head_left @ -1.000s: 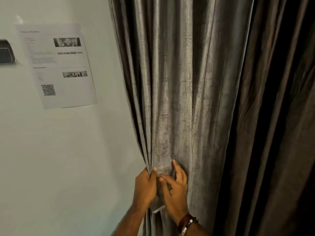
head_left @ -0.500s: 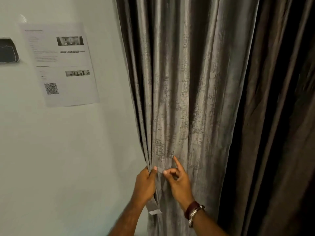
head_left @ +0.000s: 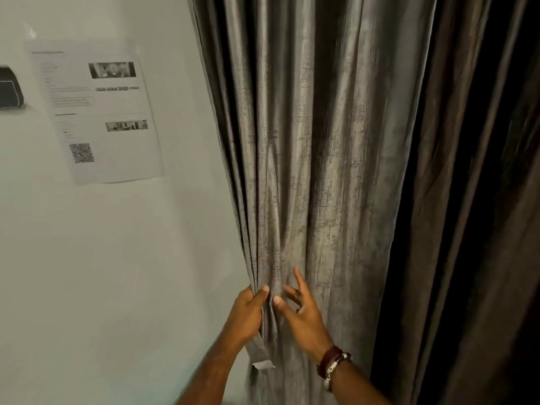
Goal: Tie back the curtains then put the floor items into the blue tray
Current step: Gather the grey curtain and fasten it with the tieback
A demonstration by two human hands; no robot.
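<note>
Head view, looking forward and slightly down at a wall corner; a grey curtain [head_left: 315,159] with a brushed, silvery texture hangs in deep vertical folds from the top of the frame to the bottom, and a darker brown curtain panel [head_left: 467,200] hangs just to its right, partly in shadow. The grey curtain's left edge is gathered into tight pleats against the white wall [head_left: 117,273]; the left hand [head_left: 247,314] grasps this bunched edge, fingers wrapped behind the pleats and thumb pressed on the front; a strip of the same grey fabric, the tie-back band [head_left: 257,353], hangs down below that hand and ends in a small white tag [head_left: 263,365]. The right hand [head_left: 302,312] lies against the curtain face just beside the left; its fingers are spread and mostly straight, the thumb tip touching the fabric near the left thumb, nothing enclosed in it; a dark red bracelet with a metal clasp [head_left: 333,363] sits on that wrist. On the wall, a printed sheet [head_left: 96,112] with two small photographs and a QR code is stuck at a slight tilt; a dark device [head_left: 10,89] is mounted at the left frame edge. The blue tray and floor items are out of view.
</note>
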